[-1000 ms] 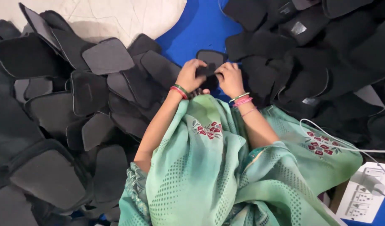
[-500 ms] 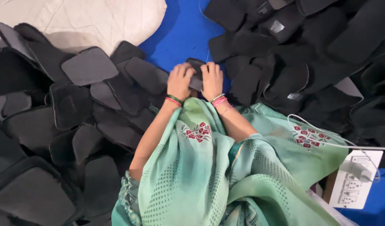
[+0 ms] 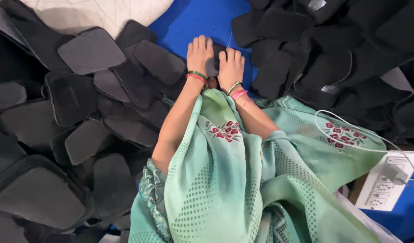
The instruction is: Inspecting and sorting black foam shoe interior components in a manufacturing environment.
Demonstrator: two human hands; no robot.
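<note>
Looking down from the head view, we see both hands laid side by side on one dark grey foam pad (image 3: 213, 63) that rests on the blue mat (image 3: 193, 20) just ahead of the lap. Only a sliver of that pad shows between and beyond the fingers; the rest is covered. No box, bin or tray shows anywhere in view; the pads simply lie loose in heaps.

Left hand (image 3: 200, 54) now: palm down, fingers straight and close together, pointing away from us, pressed flat onto the pad. A green and a red bangle (image 3: 196, 75) sit at its wrist. Right hand (image 3: 231, 66): also palm down, fingers slightly spread and a little curled over the pad's edge, a ring on one finger, pink bangles (image 3: 237, 92) at the wrist. Whether any finger actually pinches the pad, we cannot tell. Both forearms come out from under a pale green patterned cloth (image 3: 225, 180) draped over the lap.

Around them, a pile of grey pads (image 3: 90, 103) fills the left side, overlapping one another. A heap of black pads (image 3: 351, 49) fills the upper right. A pale sheet (image 3: 94, 13) lies at the top left. At the right edge a white power strip (image 3: 387, 184) sits with a white cable (image 3: 351, 130) looping across the cloth.
</note>
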